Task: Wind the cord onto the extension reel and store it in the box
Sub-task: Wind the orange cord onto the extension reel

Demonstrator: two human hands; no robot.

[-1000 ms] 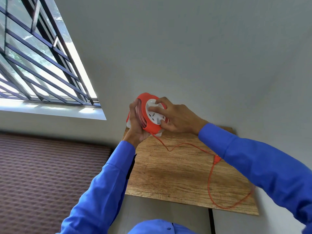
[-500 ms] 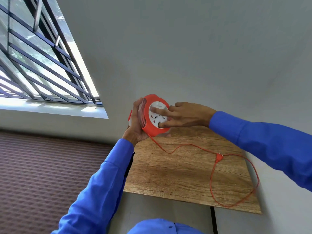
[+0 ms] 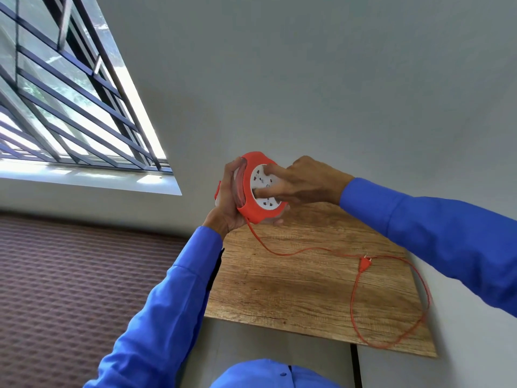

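An orange extension reel [image 3: 253, 204] with a white socket face is held upright above the far end of a wooden table [image 3: 293, 292]. My left hand [image 3: 228, 203] grips its rim and back from the left. My right hand [image 3: 303, 182] presses its fingers on the white socket face from the right. Wound cord shows in the reel's groove. The loose orange cord [image 3: 355, 301] drops from the reel's bottom, runs across the table, loops near the right edge and ends at an orange plug [image 3: 365, 264] lying on the wood. No box is in view.
A grey wall rises behind and to the right of the table. A barred window [image 3: 64, 105] with a white sill sits at the upper left. A brown patterned surface [image 3: 84, 289] lies left of the table.
My right hand has turned on the socket face, its wrist swinging up and right. The cord loop on the table has shrunk a little and the plug has slid.
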